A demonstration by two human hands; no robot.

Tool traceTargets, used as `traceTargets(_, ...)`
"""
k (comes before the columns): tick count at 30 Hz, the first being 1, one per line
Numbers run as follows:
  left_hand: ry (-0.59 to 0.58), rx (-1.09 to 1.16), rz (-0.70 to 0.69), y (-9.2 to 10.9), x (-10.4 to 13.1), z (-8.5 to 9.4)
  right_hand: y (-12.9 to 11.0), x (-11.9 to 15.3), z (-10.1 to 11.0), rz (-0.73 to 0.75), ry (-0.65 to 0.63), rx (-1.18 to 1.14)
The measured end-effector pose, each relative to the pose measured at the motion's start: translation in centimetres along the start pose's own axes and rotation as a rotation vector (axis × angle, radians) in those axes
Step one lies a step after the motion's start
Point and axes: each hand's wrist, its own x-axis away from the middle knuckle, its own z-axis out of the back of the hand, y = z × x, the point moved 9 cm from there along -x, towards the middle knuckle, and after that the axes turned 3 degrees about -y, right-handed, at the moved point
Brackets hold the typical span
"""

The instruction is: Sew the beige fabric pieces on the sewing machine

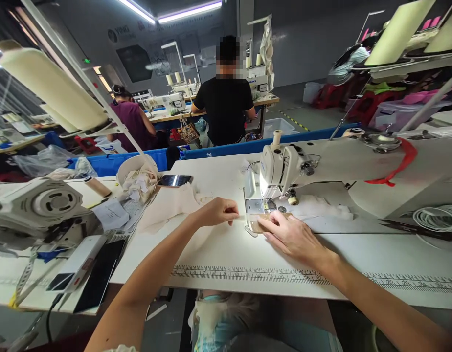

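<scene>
Far left desk edge: a grey motor housing (37,203) sat by a dark phone (99,276) and a white box (77,264), parked out of my working area. Further back, a thread spool (97,187) and a bowl of fabric scraps (138,178) stayed near the desk's rear edge, beside another phone (174,180). A loose cream cloth (167,208) lay left of centre, within reach of my left arm.

My left hand (218,211) was pinched shut, fingertips gripping the left end of a thin cream strip (240,217), kept taut toward the needle plate, I judged so it fed straight. My right hand (290,234) lay flat and unclenched, fingers pressing a small tan fabric piece (259,225) down on the desk just in front of the presser foot, likely so it wouldn't slip. I couldn't tell whether strip and piece were joined.

The sewing machine (284,168) stood just behind both hands, its lamp lighting the spot. A printed ruler (248,275) ran along the near desk edge. Scissors (413,227) and a coiled white cord (439,217) sat at the right edge, well apart. Two people worked at other desks behind.
</scene>
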Motion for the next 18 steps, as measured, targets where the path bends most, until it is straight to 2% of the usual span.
traceTargets(4, -0.047, 0.090, 0.017, 1.8, -3.0, -1.9, -0.2, -1.0, -0.5, 0.068, 0.011, 0.136)
traceTargets(9, 0.039, 0.100, 0.039, 0.9, -5.5, -3.6, 0.5, 0.2, -0.4, 0.093, 0.058, 0.174)
traceTargets(13, 0.096, -0.012, 0.134, 0.0, -5.8, -4.4, 0.5, 0.6, 0.0, 0.061, 0.066, 0.173)
traceTargets(18, 0.145, -0.116, 0.243, 0.0, -5.2, -4.7, 0.5, 0.6, 0.2, 0.024, 0.102, 0.162)
